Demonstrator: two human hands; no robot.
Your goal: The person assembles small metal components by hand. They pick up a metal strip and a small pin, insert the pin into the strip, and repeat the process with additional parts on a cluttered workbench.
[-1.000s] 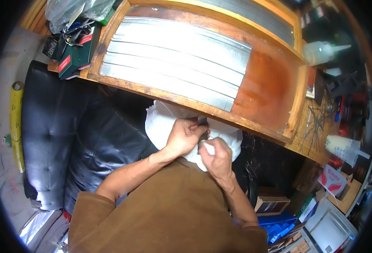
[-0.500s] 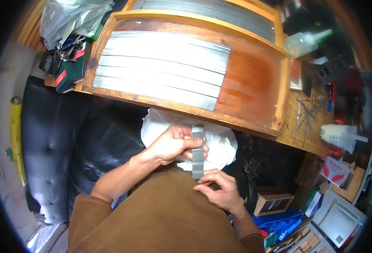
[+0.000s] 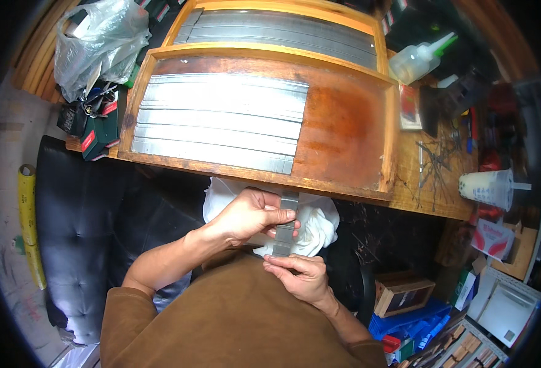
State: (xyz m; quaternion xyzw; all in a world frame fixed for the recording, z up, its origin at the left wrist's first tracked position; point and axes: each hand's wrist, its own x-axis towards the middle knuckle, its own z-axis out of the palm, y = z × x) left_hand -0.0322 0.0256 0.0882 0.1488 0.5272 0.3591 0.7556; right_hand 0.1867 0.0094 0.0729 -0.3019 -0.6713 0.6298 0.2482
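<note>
My left hand [image 3: 246, 216] grips the metal strip [image 3: 284, 227] mid-frame over the white cloth [image 3: 316, 222], right hand [image 3: 301, 276] pinching its lower end to steady it upright.

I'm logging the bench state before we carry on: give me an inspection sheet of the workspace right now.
Surface: worn wooden workbench, mostly taken up by a shallow wooden tray.
Job's things: narrow grey metal strip held over a crumpled white cloth; more grey metal strips lie side by side in the tray.
Clutter: clear squeeze bottle, lidded plastic drink cup, loose thin nails, green boxes, grey plastic bag.
Grippers: left hand grips the strip's middle; right hand pinches its lower end.
Cables: nothing seen.
Surroundings: black padded seat, yellow roll, small wooden box.
</note>
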